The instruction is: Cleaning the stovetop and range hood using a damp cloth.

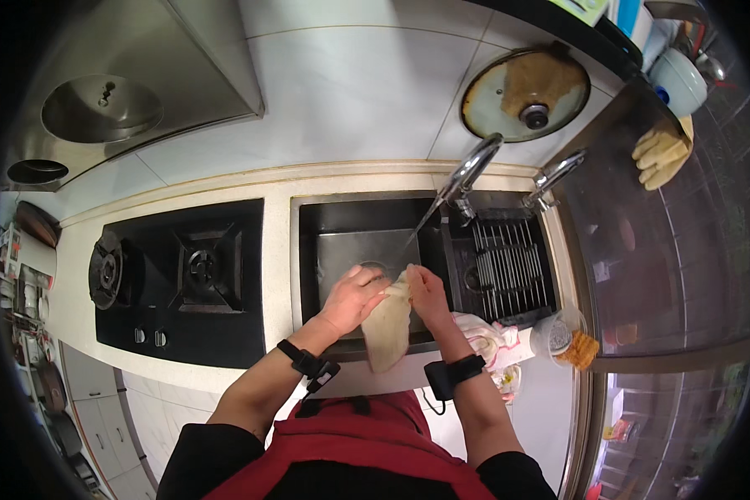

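Observation:
A pale cloth (387, 331) with a pinkish edge hangs between my hands over the near side of a dark sink (344, 247). My left hand (356, 297) grips its top left part, and my right hand (427, 294) pinches the top right corner. The cloth is bunched between my fingers and its lower end droops past the sink's front rim. From the curved chrome faucet (475, 165) a thin stream of water runs down into the sink, just beyond my hands.
Right of the basin, a metal drying rack (509, 269) spans a second basin. White-and-pink cloths (484, 334), a clear plastic container (553, 331) and an orange scrubber (580, 350) lie near its front corner. A black gas stove (181, 281) is on the left; a pan lid (528, 94) leans at the wall.

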`<control>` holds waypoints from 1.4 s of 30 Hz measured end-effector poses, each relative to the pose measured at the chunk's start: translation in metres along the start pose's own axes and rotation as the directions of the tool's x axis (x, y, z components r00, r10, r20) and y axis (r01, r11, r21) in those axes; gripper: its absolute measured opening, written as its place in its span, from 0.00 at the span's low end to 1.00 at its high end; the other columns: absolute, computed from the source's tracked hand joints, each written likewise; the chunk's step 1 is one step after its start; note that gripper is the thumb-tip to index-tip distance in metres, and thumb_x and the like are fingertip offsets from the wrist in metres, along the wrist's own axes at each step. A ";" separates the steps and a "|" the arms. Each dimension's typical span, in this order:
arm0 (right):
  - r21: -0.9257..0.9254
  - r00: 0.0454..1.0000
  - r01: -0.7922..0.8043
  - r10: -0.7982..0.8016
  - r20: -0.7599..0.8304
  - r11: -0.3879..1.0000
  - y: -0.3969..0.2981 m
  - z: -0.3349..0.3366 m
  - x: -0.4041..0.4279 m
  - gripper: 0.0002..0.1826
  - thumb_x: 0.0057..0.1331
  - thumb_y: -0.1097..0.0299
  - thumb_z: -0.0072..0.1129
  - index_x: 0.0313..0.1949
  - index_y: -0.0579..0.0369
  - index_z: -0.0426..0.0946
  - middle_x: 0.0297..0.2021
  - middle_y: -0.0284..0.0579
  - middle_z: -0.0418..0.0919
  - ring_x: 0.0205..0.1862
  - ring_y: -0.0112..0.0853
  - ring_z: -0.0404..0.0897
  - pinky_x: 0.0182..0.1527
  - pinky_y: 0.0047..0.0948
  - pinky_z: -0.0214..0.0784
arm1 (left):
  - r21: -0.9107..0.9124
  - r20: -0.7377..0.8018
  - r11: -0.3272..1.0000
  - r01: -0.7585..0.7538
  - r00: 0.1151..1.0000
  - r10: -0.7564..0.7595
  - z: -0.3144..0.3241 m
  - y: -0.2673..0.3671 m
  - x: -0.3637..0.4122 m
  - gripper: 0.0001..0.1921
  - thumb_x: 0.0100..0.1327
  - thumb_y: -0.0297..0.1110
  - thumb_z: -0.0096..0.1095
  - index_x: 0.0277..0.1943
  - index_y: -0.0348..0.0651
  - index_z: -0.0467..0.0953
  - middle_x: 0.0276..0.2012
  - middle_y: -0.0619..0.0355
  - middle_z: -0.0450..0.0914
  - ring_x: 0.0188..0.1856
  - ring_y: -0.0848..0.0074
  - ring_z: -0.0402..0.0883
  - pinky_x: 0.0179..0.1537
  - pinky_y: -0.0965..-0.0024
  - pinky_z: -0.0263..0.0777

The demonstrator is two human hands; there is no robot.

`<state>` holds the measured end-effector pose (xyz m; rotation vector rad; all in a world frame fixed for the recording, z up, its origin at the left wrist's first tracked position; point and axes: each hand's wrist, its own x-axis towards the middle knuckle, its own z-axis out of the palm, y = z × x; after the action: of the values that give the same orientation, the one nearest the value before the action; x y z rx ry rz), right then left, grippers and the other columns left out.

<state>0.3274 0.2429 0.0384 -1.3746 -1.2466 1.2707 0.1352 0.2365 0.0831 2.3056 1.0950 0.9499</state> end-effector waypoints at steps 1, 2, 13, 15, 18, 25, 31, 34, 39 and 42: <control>-0.005 1.000 -0.005 0.005 0.012 1.000 0.001 0.003 0.006 0.16 0.71 0.60 0.46 0.32 0.61 0.72 0.21 0.27 0.69 0.23 0.16 0.64 0.24 0.21 0.58 | -0.001 -0.006 1.000 0.012 1.000 -0.012 -0.001 -0.006 0.000 0.13 0.56 0.27 0.60 0.46 0.41 0.78 0.46 0.50 0.76 0.45 0.57 0.75 0.45 0.60 0.71; -0.080 0.998 0.064 -0.064 0.004 0.995 0.003 0.005 0.012 0.17 0.71 0.60 0.46 0.31 0.62 0.71 0.21 0.27 0.68 0.24 0.15 0.65 0.25 0.20 0.58 | 0.036 0.010 0.999 -0.003 1.000 0.003 0.000 -0.012 0.000 0.14 0.55 0.28 0.61 0.46 0.42 0.77 0.46 0.50 0.76 0.45 0.58 0.75 0.46 0.60 0.70; -0.857 0.708 -0.078 0.633 0.313 0.510 0.115 -0.017 0.059 0.23 0.60 0.52 0.51 0.48 0.54 0.74 0.51 0.57 0.73 0.54 0.50 0.71 0.55 0.43 0.65 | 0.458 0.769 0.745 0.485 0.204 -0.606 0.073 -0.114 -0.073 0.21 0.59 0.51 0.57 0.51 0.51 0.77 0.51 0.54 0.77 0.56 0.57 0.72 0.53 0.52 0.64; -0.842 0.655 -0.100 0.672 0.346 0.531 0.117 -0.013 0.073 0.23 0.60 0.52 0.51 0.49 0.54 0.74 0.54 0.57 0.71 0.57 0.49 0.70 0.56 0.43 0.64 | 0.486 0.670 0.706 0.516 0.300 -0.680 0.083 -0.128 -0.079 0.18 0.59 0.49 0.57 0.47 0.50 0.80 0.48 0.52 0.79 0.53 0.56 0.75 0.51 0.54 0.68; -0.912 0.734 -0.023 0.627 0.262 0.409 0.150 -0.014 0.084 0.22 0.59 0.54 0.53 0.48 0.53 0.75 0.51 0.56 0.74 0.53 0.49 0.73 0.55 0.43 0.65 | 0.454 0.672 0.720 0.525 0.329 -0.664 0.098 -0.131 -0.064 0.17 0.55 0.44 0.59 0.42 0.42 0.81 0.45 0.47 0.80 0.49 0.56 0.79 0.50 0.56 0.72; -0.771 0.519 0.543 0.588 0.620 0.334 0.221 0.018 0.075 0.15 0.56 0.64 0.57 0.44 0.49 0.79 0.42 0.52 0.80 0.45 0.45 0.79 0.44 0.41 0.73 | 0.381 0.761 0.837 0.393 0.381 -0.525 0.160 -0.158 -0.128 0.16 0.56 0.43 0.58 0.41 0.44 0.82 0.42 0.45 0.80 0.47 0.53 0.79 0.49 0.54 0.72; -0.802 0.557 0.478 0.582 0.592 0.358 0.303 -0.009 0.052 0.16 0.53 0.64 0.62 0.40 0.56 0.80 0.42 0.50 0.80 0.44 0.46 0.80 0.44 0.40 0.73 | 0.514 0.696 0.650 0.560 0.171 -0.697 0.135 -0.134 -0.095 0.16 0.57 0.37 0.55 0.47 0.43 0.79 0.47 0.45 0.79 0.52 0.55 0.77 0.54 0.54 0.69; -0.781 0.648 0.249 0.500 0.574 0.573 0.259 0.010 0.093 0.12 0.58 0.62 0.56 0.34 0.57 0.81 0.33 0.54 0.81 0.38 0.51 0.80 0.41 0.41 0.73 | 0.228 0.687 0.720 0.656 0.415 -0.596 0.134 -0.170 -0.105 0.15 0.56 0.34 0.55 0.45 0.39 0.78 0.43 0.42 0.80 0.47 0.53 0.79 0.47 0.55 0.72; -0.764 0.938 0.210 0.096 0.334 0.610 0.124 0.013 0.136 0.10 0.58 0.65 0.51 0.28 0.57 0.77 0.29 0.56 0.78 0.34 0.53 0.78 0.34 0.47 0.69 | 0.170 0.072 0.662 0.730 0.661 -0.747 0.094 -0.199 -0.023 0.12 0.53 0.38 0.62 0.36 0.40 0.75 0.30 0.41 0.79 0.37 0.49 0.79 0.36 0.53 0.73; -0.872 0.755 -0.021 0.580 0.307 0.489 0.165 0.012 0.100 0.09 0.59 0.67 0.50 0.32 0.55 0.79 0.30 0.55 0.80 0.38 0.48 0.80 0.38 0.46 0.71 | 0.266 0.681 0.852 0.452 0.537 -0.497 0.110 -0.202 -0.059 0.13 0.56 0.39 0.58 0.40 0.39 0.77 0.34 0.39 0.80 0.41 0.49 0.79 0.43 0.52 0.73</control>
<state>0.3319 0.3210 -0.1383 -2.0620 -2.3392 1.4708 0.0856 0.3030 -0.1391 1.9182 1.2512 -0.2467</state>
